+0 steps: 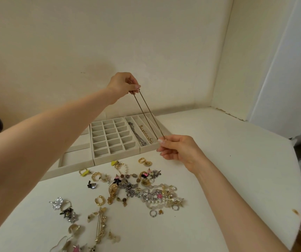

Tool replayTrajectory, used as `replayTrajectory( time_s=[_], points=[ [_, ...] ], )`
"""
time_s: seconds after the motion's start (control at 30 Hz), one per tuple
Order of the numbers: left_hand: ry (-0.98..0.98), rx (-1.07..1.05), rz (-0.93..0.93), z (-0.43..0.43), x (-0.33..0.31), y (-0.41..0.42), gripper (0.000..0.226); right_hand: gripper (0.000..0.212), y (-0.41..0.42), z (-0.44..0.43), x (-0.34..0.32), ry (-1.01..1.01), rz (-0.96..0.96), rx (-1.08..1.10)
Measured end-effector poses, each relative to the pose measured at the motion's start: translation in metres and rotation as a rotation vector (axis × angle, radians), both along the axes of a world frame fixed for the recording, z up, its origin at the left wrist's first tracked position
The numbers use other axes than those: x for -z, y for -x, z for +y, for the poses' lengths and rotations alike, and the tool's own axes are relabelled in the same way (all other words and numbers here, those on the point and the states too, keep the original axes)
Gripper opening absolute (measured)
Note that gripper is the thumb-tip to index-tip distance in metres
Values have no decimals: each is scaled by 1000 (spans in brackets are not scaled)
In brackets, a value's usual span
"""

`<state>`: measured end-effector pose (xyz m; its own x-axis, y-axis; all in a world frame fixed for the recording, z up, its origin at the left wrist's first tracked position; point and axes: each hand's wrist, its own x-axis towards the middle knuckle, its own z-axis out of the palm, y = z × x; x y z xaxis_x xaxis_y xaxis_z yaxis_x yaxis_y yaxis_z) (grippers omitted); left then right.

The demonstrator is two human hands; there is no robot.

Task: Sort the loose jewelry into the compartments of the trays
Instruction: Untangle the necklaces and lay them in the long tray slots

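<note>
Hands [123, 85] [178, 150]: gold chain [151, 115]; tray [147, 149]: 2 chains [137, 133]

From my end I read the thin chain [148, 113] as dull gold, and the trays [116, 158] as plain pale beige, one slot showing a silver chain [137, 135] and the next a gold bracelet [146, 134] with pale beads. The table [227, 160] is off-white, with one brown spot [295, 211] near its edge. In the loose pile [133, 190] I pick out mostly gold, silver and pearl white, plus a yellow piece [114, 163], a pink star [159, 196] and a small black piece [91, 185].
</note>
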<state>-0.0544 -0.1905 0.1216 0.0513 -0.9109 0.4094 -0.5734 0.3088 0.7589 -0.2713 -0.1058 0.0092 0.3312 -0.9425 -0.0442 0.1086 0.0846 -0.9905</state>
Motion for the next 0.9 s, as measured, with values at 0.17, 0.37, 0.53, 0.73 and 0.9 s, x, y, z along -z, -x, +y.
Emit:
replayTrajectory(
  time_s=[0.17,0.37,0.53,0.73,0.9],
  points=[
    [-47,-25,-19,-5,2,-12,16,12,4,-5,2,-81,-125,38],
    [-76,-55,-53,-7,6,-18,14,17,7,-9,1,-164,-243,32],
    [-79,-63,-52,-9,10,-21,16,23,6,-11,2,-181,-304,29],
    [-51,-60,-39,-9,7,-24,16,28,5,-9,1,-193,-344,1],
    [-44,-68,-47,-7,5,-24,15,30,6,-9,0,-195,-334,3]
  ],
)
